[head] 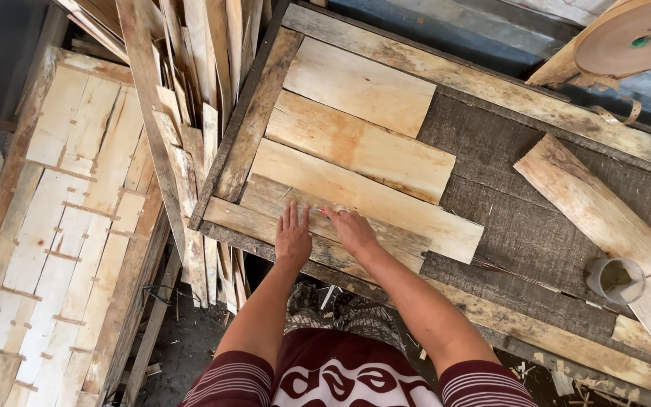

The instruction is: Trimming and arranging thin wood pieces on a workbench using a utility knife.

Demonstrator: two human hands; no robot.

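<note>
Wooden veneer strip [325, 218] under 2 flat, open hands, left hand [293, 237] and right hand [352, 228], nothing grasped.

You stand at a rough wooden table [491, 90] with a dark, worn top. To your left, many thin boards [190, 68] lean in a heap, beside flat taped sheets of wood [62, 249]. The dirt floor [190, 354] below is dark and littered with wood chips. Daylight falls softly.

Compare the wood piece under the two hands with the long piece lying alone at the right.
The piece under the hands is greyer and lies edge to edge with other sheets; the lone piece is paler, lies apart and slants the other way. Both are thin, flat wood on the dark table.
</note>
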